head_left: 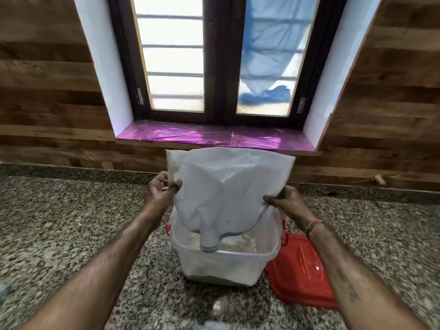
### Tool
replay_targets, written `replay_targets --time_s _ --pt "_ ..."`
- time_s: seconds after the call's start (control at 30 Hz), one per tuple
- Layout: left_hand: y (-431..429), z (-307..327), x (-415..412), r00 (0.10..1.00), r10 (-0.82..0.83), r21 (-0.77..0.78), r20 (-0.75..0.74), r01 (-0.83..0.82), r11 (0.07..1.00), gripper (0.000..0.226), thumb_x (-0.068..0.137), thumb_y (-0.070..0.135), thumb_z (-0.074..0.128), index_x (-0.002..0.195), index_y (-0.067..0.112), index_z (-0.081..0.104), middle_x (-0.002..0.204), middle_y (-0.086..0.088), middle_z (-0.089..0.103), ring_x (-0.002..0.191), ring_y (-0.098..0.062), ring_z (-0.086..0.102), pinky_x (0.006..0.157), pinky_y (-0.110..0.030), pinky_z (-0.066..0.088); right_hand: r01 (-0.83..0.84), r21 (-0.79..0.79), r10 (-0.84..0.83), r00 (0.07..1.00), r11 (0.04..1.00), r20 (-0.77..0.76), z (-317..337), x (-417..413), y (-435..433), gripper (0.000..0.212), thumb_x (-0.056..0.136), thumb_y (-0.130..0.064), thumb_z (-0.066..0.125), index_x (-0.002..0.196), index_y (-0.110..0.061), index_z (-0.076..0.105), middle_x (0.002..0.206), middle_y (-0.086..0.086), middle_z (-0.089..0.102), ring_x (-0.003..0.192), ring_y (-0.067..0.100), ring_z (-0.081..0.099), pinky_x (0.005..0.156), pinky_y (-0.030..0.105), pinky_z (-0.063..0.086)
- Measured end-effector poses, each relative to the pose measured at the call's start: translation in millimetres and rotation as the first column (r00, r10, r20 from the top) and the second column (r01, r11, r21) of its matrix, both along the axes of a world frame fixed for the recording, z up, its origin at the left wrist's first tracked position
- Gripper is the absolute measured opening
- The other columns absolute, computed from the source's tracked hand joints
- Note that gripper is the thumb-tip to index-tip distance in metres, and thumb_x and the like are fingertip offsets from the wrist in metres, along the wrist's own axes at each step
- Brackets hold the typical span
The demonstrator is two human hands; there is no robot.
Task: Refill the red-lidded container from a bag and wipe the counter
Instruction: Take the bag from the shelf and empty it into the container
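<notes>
Because the white bag (228, 186) is turned upside down with its spout (209, 246) dipping inside the rim of the clear container (223, 265), its contents can drop straight in rather than onto the granite tabletop (59, 222). The red lid (300, 282) lies off, just beside the container on the right, likely to keep the opening free. The left hand (159, 194) pinches the bag's left edge between thumb and fingers; the right hand (285, 203) pinches the right edge likewise. Both forearms reach forward and converge, holding the bag spread above the container, which stands on the tabletop.
</notes>
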State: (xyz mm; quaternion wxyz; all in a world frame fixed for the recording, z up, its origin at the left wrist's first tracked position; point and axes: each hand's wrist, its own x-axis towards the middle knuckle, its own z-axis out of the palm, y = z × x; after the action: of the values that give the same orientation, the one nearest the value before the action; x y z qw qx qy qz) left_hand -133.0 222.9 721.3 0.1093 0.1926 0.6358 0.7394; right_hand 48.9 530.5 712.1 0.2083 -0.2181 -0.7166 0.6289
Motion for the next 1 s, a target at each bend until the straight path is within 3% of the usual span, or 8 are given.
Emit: replay_targets --time_s 0.17,0.3,0.37,0.47,0.63,0.83,0.93,1.0 --pt "10 12 3 0.992 0.002 -0.062 -0.123 -0.010 0.998 0.013 0.101 0.017 0.062 0.106 0.008 0.054 0.085 0.001 0.072 0.075 -0.012 0.068 0.059 -0.032 0.055 0.187 -0.023 -0.188 0.978 0.982 -0.087 8 -5 -2 0.020 0.089 0.008 0.068 0.106 -0.002 0.068 0.079 -0.004 0.076 0.065 0.001 0.071 0.057 0.019 0.054" --pt "11 -3 0 0.988 -0.155 -0.077 0.022 0.157 0.985 0.026 0.090 -0.003 0.071 0.110 0.007 0.059 0.088 -0.002 0.079 0.081 -0.014 0.071 0.071 -0.028 0.059 0.234 -0.114 -0.245 0.965 0.966 -0.096 8 -6 -8 0.017 0.092 0.006 0.066 0.104 -0.005 0.066 0.075 0.000 0.073 0.058 0.007 0.068 0.047 0.019 0.052" --pt "11 -17 2 0.990 -0.136 -0.160 0.029 0.139 0.977 0.024 0.084 -0.011 0.073 0.098 0.007 0.068 0.085 -0.005 0.079 0.081 -0.016 0.070 0.073 -0.028 0.056 0.229 -0.147 -0.244 0.966 0.962 -0.091 4 -6 -13 0.017 0.092 0.005 0.066 0.101 -0.009 0.067 0.074 -0.005 0.075 0.062 0.006 0.070 0.051 0.021 0.056" --pt "12 -23 1 0.997 -0.080 -0.193 0.016 0.082 0.978 0.017 0.086 -0.001 0.075 0.080 0.011 0.065 0.075 -0.007 0.073 0.069 -0.015 0.062 0.062 -0.028 0.052 0.205 -0.187 -0.226 0.969 0.961 -0.098 4 -3 -16 0.018 0.094 0.004 0.064 0.099 -0.013 0.067 0.077 -0.006 0.077 0.068 0.008 0.073 0.057 0.025 0.061" --pt "14 6 -15 0.999 0.010 -0.113 0.048 -0.005 0.994 0.022 0.099 0.009 0.063 0.081 0.019 0.056 0.068 0.003 0.070 0.056 -0.008 0.058 0.044 -0.022 0.050 0.207 -0.170 -0.225 0.970 0.963 -0.092 18 -6 -10 0.011 0.096 -0.006 0.065 0.095 -0.017 0.064 0.076 -0.008 0.075 0.064 0.006 0.070 0.050 0.027 0.056" --pt "7 44 -40 0.996 0.085 -0.107 0.039 -0.080 0.991 0.012 0.097 0.006 0.064 0.089 0.013 0.058 0.056 0.008 0.069 0.041 0.000 0.053 0.039 -0.017 0.040 0.193 -0.100 -0.202 0.976 0.976 -0.087 53 -29 -5 0.007 0.095 -0.013 0.069 0.093 -0.013 0.062 0.092 0.005 0.071 0.080 0.017 0.063 0.072 0.031 0.052" --pt "-8 56 -59 0.990 0.139 -0.119 0.036 -0.134 0.984 0.014 0.096 0.007 0.067 0.085 0.012 0.058 0.053 0.007 0.065 0.038 0.000 0.051 0.035 -0.013 0.036 0.206 -0.082 -0.211 0.976 0.975 -0.060 70 -41 -8 0.015 0.094 -0.011 0.069 0.082 -0.013 0.061 0.077 -0.001 0.070 0.073 0.017 0.059 0.060 0.024 0.053" --pt "-26 61 -76 0.984 0.169 -0.150 0.063 -0.158 0.976 0.016 0.095 0.006 0.067 0.083 0.011 0.059 0.063 -0.003 0.063 0.035 -0.001 0.050 0.033 -0.012 0.034 0.212 -0.106 -0.218 0.975 0.971 -0.043 83 -53 -22 0.018 0.093 -0.012 0.070 0.079 -0.014 0.061 0.071 -0.003 0.070 0.065 0.014 0.060 0.050 0.019 0.053"
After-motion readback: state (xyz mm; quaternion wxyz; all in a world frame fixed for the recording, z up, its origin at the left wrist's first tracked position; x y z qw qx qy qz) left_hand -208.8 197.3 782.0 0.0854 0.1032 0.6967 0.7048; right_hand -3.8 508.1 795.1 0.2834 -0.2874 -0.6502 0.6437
